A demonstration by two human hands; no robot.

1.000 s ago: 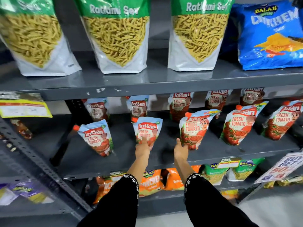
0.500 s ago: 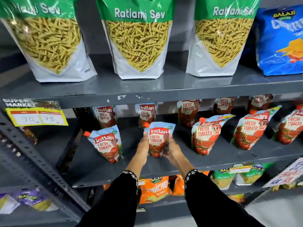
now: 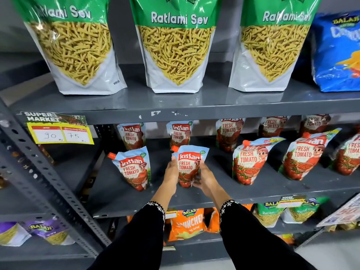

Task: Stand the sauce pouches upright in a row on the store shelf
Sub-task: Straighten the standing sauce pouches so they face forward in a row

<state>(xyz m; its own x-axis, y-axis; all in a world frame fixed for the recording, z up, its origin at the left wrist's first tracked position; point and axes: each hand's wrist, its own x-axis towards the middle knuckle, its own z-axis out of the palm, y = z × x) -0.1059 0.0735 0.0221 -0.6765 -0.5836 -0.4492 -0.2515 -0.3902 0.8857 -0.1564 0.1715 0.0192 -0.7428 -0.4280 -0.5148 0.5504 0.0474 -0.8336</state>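
Grey steel shelving fills the view, and on the middle shelf (image 3: 194, 199) the pouch (image 3: 190, 164) in hand stands near the front edge, second from the left in the front row. The left hand (image 3: 172, 173) presses flat against its left side and the right hand (image 3: 204, 175) cups its right side and lower corner, so both are closed lightly on it, fingers partly curled, not clenched. It looks close to upright, label facing out.

To finish well, I would spread the base gusset flat on the shelf before letting go, then ease both palms away together so neither side tugs it over. It should line up with the left pouch (image 3: 133, 169), which tilts a little, and sit level with the larger pouches (image 3: 251, 160) to the right, which lean noticeably. Those look like the next to be straightened.

A back row (image 3: 179, 133) stands behind, well apart from the front one. Above are sev bags (image 3: 175, 47); a price tag (image 3: 60, 131) hangs at left.
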